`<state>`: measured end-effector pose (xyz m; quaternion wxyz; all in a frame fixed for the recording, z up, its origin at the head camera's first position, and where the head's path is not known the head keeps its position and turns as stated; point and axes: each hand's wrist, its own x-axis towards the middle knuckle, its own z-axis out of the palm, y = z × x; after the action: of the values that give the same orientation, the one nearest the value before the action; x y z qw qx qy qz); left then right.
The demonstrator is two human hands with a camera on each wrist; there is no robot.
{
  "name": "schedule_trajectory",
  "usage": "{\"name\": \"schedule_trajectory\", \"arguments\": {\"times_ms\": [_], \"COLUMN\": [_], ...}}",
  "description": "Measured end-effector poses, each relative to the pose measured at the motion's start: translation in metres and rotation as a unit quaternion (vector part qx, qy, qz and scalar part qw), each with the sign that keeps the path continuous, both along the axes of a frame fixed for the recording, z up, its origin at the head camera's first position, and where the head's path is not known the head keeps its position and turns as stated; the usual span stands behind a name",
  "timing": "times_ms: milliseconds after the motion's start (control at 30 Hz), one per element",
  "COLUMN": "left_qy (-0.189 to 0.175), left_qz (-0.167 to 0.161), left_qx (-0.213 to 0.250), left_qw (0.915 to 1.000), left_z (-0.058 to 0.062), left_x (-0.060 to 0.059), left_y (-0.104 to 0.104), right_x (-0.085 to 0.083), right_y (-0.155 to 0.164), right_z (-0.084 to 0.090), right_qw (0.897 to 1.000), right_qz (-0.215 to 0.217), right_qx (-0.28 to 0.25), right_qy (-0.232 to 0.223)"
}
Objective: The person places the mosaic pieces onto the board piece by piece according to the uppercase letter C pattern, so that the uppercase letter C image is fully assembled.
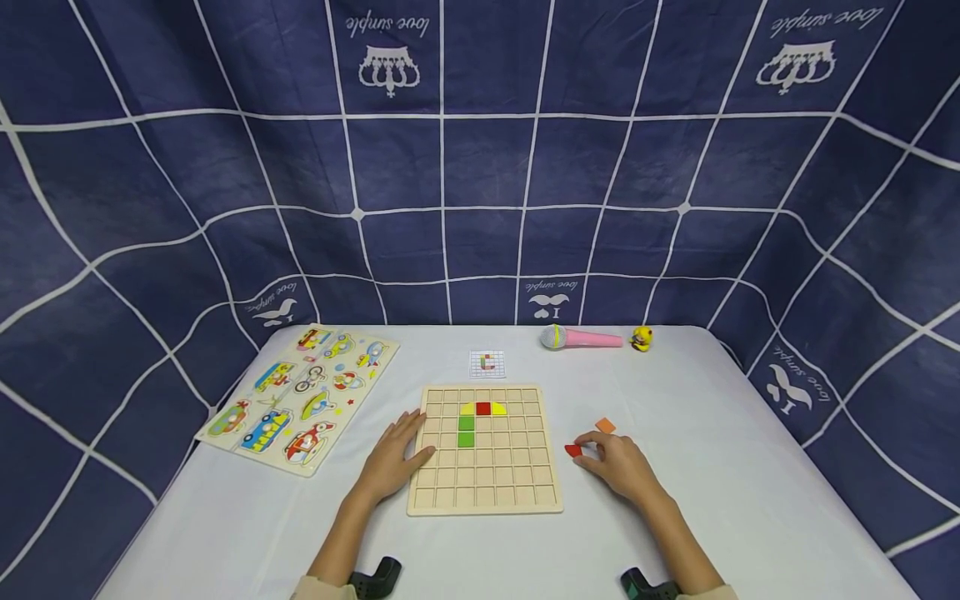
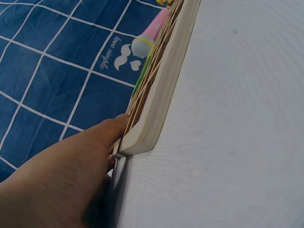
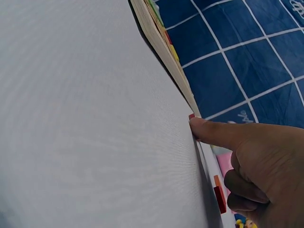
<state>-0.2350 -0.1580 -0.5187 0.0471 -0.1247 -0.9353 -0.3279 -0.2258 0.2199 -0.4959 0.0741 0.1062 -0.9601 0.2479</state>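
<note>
A wooden grid board (image 1: 495,475) lies flat in the middle of the white table. Set in its cells are two green squares (image 1: 467,431), a red square (image 1: 483,408) and yellow curved pieces (image 1: 499,409) on either side of it. My left hand (image 1: 393,458) rests at the board's left edge, thumb over the rim (image 2: 142,137). To the right of the board, my right hand (image 1: 622,467) pinches a small red piece (image 1: 573,450) between thumb and index fingertip, low at the tabletop. An orange square (image 1: 605,426) lies just beyond that hand; another red piece (image 3: 220,199) shows beneath its curled fingers.
A small printed pattern card (image 1: 487,364) lies behind the board. At the left is a vehicle puzzle board (image 1: 300,400). A pink toy microphone (image 1: 585,337) and a yellow figurine (image 1: 641,337) stand along the back edge, before a blue checked curtain (image 1: 487,167).
</note>
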Motion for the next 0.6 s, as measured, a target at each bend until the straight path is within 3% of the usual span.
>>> {"name": "schedule_trajectory", "arguments": {"times_ms": [267,600], "left_qy": [-0.007,-0.003], "left_qz": [0.003,0.003], "left_qx": [0.004,0.006], "left_qw": [1.0000,1.0000], "left_z": [0.001,0.000], "left_x": [0.000,0.000], "left_y": [0.000,0.000], "right_x": [0.001,0.001], "right_y": [-0.019,-0.083], "right_z": [0.009,0.014], "right_qw": [0.999,0.994], "right_qz": [0.031,0.091], "right_qx": [-0.025,-0.024], "right_qy": [0.033,0.049]}}
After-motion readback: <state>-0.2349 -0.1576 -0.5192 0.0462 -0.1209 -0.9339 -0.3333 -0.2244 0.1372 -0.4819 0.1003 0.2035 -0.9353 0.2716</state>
